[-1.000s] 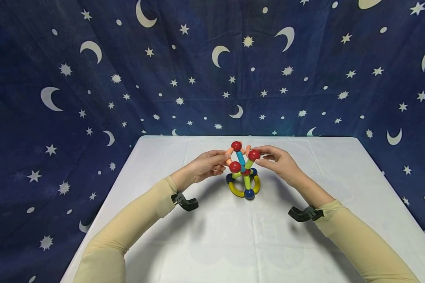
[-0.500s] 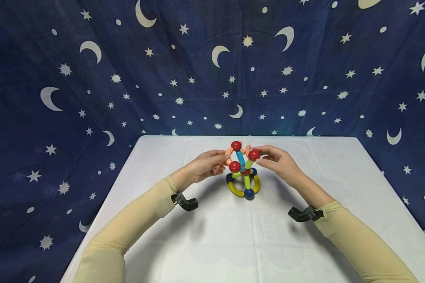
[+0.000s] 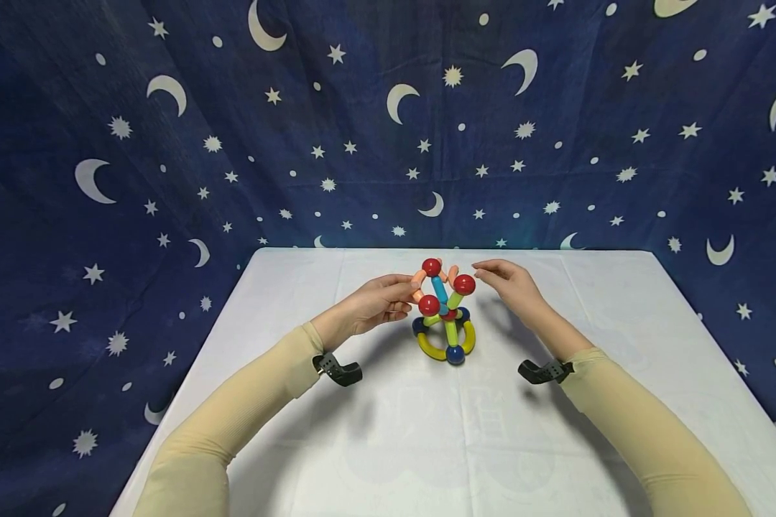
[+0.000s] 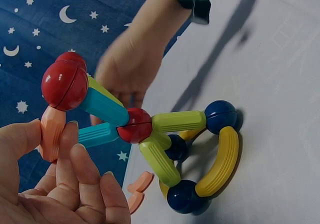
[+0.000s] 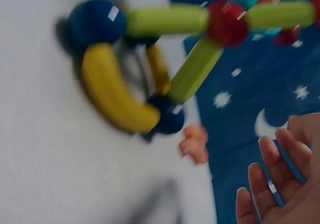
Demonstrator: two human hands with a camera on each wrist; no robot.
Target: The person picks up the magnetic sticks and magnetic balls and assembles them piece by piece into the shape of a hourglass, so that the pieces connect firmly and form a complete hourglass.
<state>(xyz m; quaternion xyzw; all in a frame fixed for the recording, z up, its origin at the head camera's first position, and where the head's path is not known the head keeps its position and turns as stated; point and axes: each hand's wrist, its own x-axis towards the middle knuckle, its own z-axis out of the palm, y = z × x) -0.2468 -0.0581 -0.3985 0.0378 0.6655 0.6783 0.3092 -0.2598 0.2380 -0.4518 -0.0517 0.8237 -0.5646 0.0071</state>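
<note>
A ball-and-rod model stands on the table: navy balls (image 3: 455, 354) joined by curved yellow rods (image 4: 222, 159) at the base, with green rods (image 4: 177, 120) rising to a central red ball (image 4: 135, 125). From there, blue rods (image 4: 104, 106) and another green rod (image 3: 455, 299) reach up to red balls (image 3: 464, 284). My left hand (image 3: 378, 298) pinches a curved orange rod (image 4: 52, 134) that joins the two left red balls, between thumb and fingers. Just right of the model, my right hand (image 3: 514, 287) holds nothing; its fingers (image 5: 275, 169) are spread and loosely bent.
Loose curved orange rods (image 4: 141, 182) lie on the table behind the model, partly hidden by it in the head view. A white cloth covers the table (image 3: 427, 445). A dark blue curtain (image 3: 362, 143) with moons and stars hangs behind and at the sides.
My right hand has let go of the right red ball and moved slightly away, up and to the right. The left hand and the model have stayed put.
</note>
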